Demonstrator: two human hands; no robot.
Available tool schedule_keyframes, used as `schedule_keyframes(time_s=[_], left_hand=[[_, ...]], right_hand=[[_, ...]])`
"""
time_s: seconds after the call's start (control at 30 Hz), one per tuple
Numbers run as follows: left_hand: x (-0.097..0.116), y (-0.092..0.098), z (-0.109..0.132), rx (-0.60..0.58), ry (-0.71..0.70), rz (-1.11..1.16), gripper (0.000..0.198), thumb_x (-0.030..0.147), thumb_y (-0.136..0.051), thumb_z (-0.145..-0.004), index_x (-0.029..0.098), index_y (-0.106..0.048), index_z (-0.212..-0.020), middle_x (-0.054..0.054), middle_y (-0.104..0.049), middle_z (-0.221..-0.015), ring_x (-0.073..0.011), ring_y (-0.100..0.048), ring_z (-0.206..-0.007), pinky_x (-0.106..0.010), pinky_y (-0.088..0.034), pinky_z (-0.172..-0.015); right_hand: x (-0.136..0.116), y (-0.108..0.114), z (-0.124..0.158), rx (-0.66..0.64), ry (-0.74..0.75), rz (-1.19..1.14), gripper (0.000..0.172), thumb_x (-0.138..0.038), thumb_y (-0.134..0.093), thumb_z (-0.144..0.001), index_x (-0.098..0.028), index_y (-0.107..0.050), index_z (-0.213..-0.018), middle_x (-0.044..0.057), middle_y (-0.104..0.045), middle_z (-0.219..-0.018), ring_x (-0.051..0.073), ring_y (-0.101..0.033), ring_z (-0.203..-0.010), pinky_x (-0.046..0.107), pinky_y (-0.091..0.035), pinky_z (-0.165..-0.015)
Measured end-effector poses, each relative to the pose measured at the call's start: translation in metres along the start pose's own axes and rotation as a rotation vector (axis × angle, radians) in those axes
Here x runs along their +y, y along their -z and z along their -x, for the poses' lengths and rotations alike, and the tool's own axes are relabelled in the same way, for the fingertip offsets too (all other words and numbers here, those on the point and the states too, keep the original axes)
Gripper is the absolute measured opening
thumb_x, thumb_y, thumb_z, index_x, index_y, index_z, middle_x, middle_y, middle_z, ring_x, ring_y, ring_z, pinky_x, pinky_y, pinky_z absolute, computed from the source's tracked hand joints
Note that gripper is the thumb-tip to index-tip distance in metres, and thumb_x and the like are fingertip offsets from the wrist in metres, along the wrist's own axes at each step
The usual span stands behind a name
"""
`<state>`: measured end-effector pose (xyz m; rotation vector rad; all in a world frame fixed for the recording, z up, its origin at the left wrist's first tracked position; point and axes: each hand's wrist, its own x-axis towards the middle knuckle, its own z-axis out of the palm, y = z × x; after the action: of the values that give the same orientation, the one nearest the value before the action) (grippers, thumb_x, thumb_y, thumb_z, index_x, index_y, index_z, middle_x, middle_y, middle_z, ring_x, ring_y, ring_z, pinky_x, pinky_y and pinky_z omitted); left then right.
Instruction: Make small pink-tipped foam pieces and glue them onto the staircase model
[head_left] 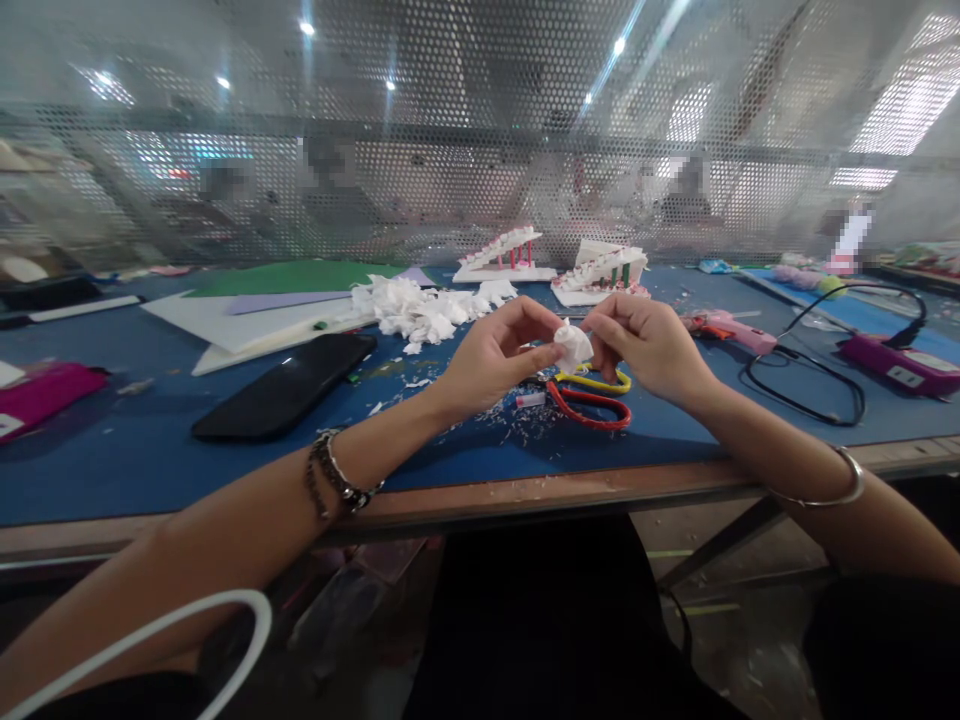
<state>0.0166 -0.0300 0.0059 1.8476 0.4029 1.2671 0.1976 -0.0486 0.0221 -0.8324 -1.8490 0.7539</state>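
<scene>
Pinch lightly to limit tearing: left hand (499,352) clamped on the crumpled white piece (574,346), right hand (654,345) close beside, its grip indeterminable

Serves as a blue worktop (150,475), wooden along the front edge. Carries a magenta item (56,398) at the far left and a dark phone (281,392) nearer the middle. Holds white boards (225,332) and a green sheet (285,278) behind the phone, with a heap of white scraps (420,310) at their right end. Bears two stair models (514,255) at the back. Has scissors (600,424) among pale crumbs (521,432) in the middle, plus a pink tool (742,333), a black cable (861,400) and a purple box (896,368) at the right.
</scene>
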Motion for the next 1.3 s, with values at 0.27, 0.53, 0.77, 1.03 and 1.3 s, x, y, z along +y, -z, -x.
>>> schedule_keyframes(time_s=[0.27, 0.53, 0.77, 1.03, 1.3], left_hand=[[0.0, 0.0, 0.0, 0.028, 0.021, -0.022, 0.026, 0.027, -0.072, -0.065, 0.017, -0.054, -0.081, 0.0, -0.061, -0.078, -0.0096, -0.058, -0.072, -0.022, -0.049, -0.066], [-0.001, 0.007, -0.003, 0.045, -0.014, -0.065, 0.025, 0.027, -0.071, -0.066, 0.018, -0.054, -0.082, -0.001, -0.062, -0.08, -0.0108, -0.059, -0.076, -0.023, -0.048, -0.069], [-0.007, 0.016, -0.008, 0.113, -0.039, -0.063, 0.021, 0.026, -0.067, -0.069, 0.018, -0.053, -0.083, 0.001, -0.059, -0.078, -0.0081, -0.055, -0.07, -0.021, -0.046, -0.065], [-0.008, 0.021, -0.008, 0.151, -0.013, -0.093, 0.021, 0.026, -0.067, -0.069, 0.016, -0.053, -0.082, 0.001, -0.057, -0.076, -0.0072, -0.053, -0.069, -0.02, -0.044, -0.065], [-0.012, 0.021, -0.008, 0.12, 0.006, -0.114, 0.022, 0.026, -0.066, -0.069, 0.016, -0.052, -0.083, 0.0, -0.056, -0.077, -0.0078, -0.053, -0.07, -0.02, -0.044, -0.065]], right_hand=[[0.002, -0.001, -0.001, -0.12, -0.045, 0.049, 0.023, -0.021, -0.039, -0.088, -0.015, -0.05, -0.069, -0.003, -0.058, -0.052, 0.002, -0.051, -0.038, 0.014, -0.037, -0.038], [0.009, 0.001, -0.005, -0.104, -0.121, 0.106, 0.021, -0.023, -0.056, -0.077, -0.015, -0.049, -0.059, -0.004, -0.054, -0.045, 0.003, -0.049, -0.038, 0.014, -0.038, -0.036], [0.004, 0.009, -0.036, -0.206, -0.07, 0.167, 0.022, -0.025, -0.056, -0.078, -0.013, -0.055, -0.06, 0.002, -0.063, -0.055, 0.007, -0.059, -0.047, 0.018, -0.05, -0.046], [0.023, -0.005, -0.037, -0.215, -0.101, 0.079, 0.024, -0.025, -0.04, -0.087, -0.015, -0.048, -0.067, 0.003, -0.063, -0.061, 0.008, -0.061, -0.048, 0.02, -0.049, -0.046], [0.037, -0.005, -0.028, -0.174, -0.018, 0.111, 0.019, -0.03, -0.059, -0.075, -0.015, -0.05, -0.066, 0.001, -0.062, -0.059, 0.009, -0.061, -0.052, 0.02, -0.05, -0.049]])
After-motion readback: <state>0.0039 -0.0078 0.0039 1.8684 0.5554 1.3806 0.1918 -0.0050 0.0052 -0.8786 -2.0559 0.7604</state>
